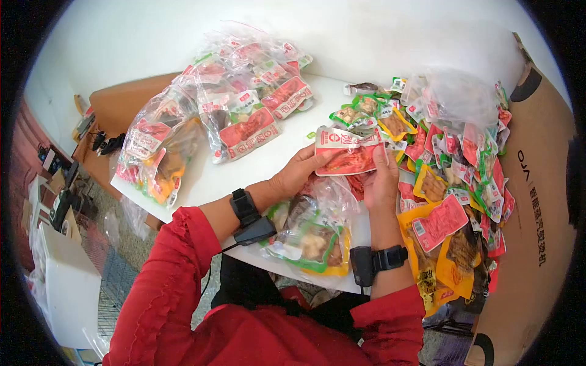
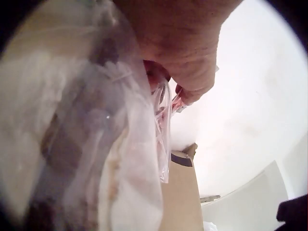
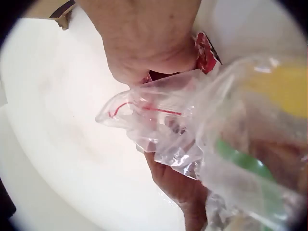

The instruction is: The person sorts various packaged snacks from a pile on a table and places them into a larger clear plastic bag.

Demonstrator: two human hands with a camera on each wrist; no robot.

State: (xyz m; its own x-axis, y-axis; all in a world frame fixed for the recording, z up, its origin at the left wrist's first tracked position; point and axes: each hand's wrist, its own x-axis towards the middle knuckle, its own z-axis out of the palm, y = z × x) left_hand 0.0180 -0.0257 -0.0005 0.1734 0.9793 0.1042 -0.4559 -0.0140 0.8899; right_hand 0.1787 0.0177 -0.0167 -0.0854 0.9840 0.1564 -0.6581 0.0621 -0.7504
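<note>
Both hands hold a red and white vacuum-sealed food packet (image 1: 349,155) above the white table (image 1: 235,183). My left hand (image 1: 297,174) pinches its left side, thumb on the printed front. The right hand (image 1: 383,183) grips the right edge, thumb also in front; the other fingers are mostly hidden behind. Just below and nearer the body lies a clear zip bag (image 1: 314,235) with green- and yellow-edged food packets inside. In the right wrist view, the bag's clear mouth with a red line (image 3: 144,108) lies beside the right hand (image 3: 144,48). In the left wrist view, clear plastic (image 2: 96,134) covers much of the scene.
Filled clear bags (image 1: 244,122) of packets stand at the back left. Loose small packets (image 1: 430,183) are heaped on the right, with an empty-looking plastic bag (image 1: 455,100) on top. A tall cardboard box (image 1: 525,226) borders the right side, and a white wall (image 1: 390,36) the back.
</note>
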